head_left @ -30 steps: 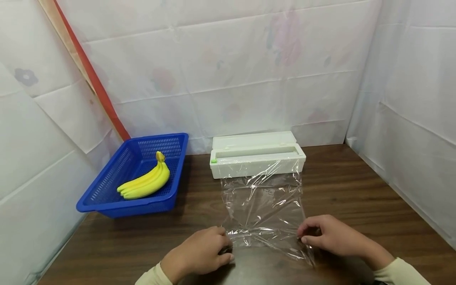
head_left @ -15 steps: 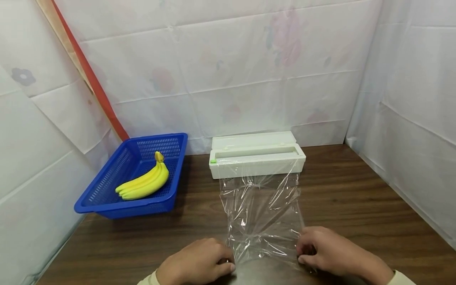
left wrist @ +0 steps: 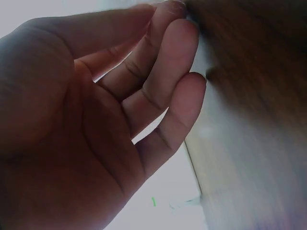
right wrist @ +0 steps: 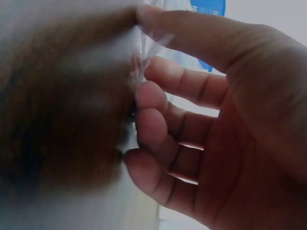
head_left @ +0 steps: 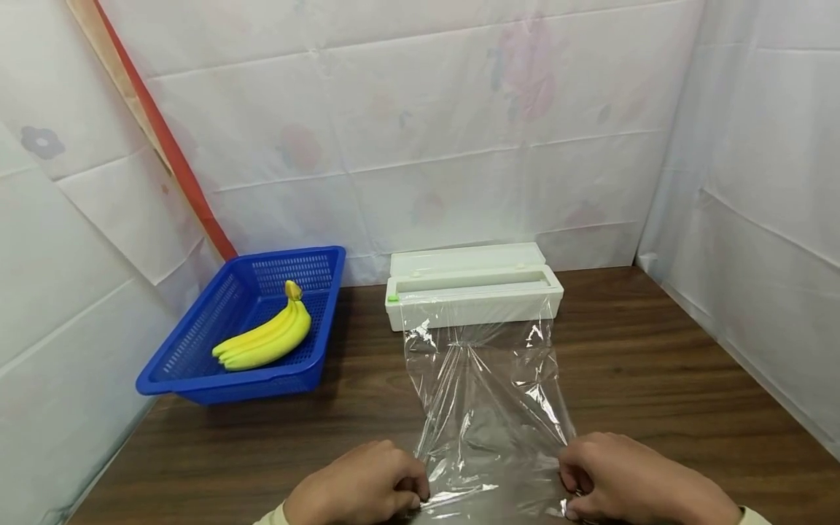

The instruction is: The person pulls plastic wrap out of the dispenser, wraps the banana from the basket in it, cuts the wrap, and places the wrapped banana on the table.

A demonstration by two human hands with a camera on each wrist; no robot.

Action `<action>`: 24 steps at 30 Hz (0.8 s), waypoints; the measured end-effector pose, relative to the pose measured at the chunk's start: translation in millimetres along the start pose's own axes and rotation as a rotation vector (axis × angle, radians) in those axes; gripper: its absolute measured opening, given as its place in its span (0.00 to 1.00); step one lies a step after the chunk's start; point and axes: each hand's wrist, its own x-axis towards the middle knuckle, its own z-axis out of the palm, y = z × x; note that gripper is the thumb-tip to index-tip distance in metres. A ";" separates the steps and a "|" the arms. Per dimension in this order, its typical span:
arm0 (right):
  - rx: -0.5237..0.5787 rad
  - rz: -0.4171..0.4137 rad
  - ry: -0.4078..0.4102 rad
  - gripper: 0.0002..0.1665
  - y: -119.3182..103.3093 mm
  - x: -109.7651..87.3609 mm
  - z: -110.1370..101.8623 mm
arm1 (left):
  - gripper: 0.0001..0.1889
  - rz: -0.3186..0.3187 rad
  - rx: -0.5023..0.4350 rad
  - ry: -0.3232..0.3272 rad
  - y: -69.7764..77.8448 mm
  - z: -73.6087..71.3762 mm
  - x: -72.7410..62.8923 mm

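Observation:
A sheet of clear cling film [head_left: 485, 430] runs from the white cling film box [head_left: 475, 306] toward me, taut and creased. At its near left corner my left hand [head_left: 367, 481] pinches the edge; in the left wrist view the thumb and forefinger of that hand [left wrist: 110, 96] meet at the tips. My right hand [head_left: 630, 474] holds the near right edge. Crumpled film shows between its thumb and curled fingers in the right wrist view, where the hand [right wrist: 206, 120] stays low beside the brown tabletop. The box lid [head_left: 466, 257] is raised at the back.
A blue plastic basket [head_left: 328, 321] stands at the left with a bunch of yellow bananas [head_left: 269, 339] in it. A small green piece [head_left: 393, 297] sits on the box's left end. White sheeting [head_left: 420, 146] walls the dark wooden table [head_left: 656, 364] behind and at both sides.
Both hands have drawn toward me, pulling more film out of the box and stretching it tighter. The right hand has come down and slightly right. Box and basket have stayed put.

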 end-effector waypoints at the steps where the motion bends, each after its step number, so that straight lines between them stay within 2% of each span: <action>1: -0.007 0.005 -0.008 0.18 -0.1 -0.9 -0.5 | 0.05 -0.011 -0.001 -0.003 0.0 0.8 -0.4; 8: 0.042 0.051 -0.088 0.17 2.0 -6.1 -2.4 | 0.05 -0.074 0.031 -0.025 1.6 4.6 -1.5; 13: 0.016 0.027 -0.073 0.19 4.2 -10.9 -2.5 | 0.06 -0.067 0.062 -0.043 4.9 6.2 -1.6; 19: 0.024 0.009 -0.057 0.19 5.9 -12.5 -3.1 | 0.08 -0.083 0.035 -0.057 9.7 8.1 -2.2; 22: 0.016 -0.016 -0.044 0.19 6.2 -13.4 -3.2 | 0.08 -0.094 0.007 -0.041 9.3 8.2 -2.2; 24: 0.025 -0.038 -0.044 0.18 6.2 -14.1 -3.7 | 0.08 -0.075 0.003 -0.015 7.4 7.1 -1.6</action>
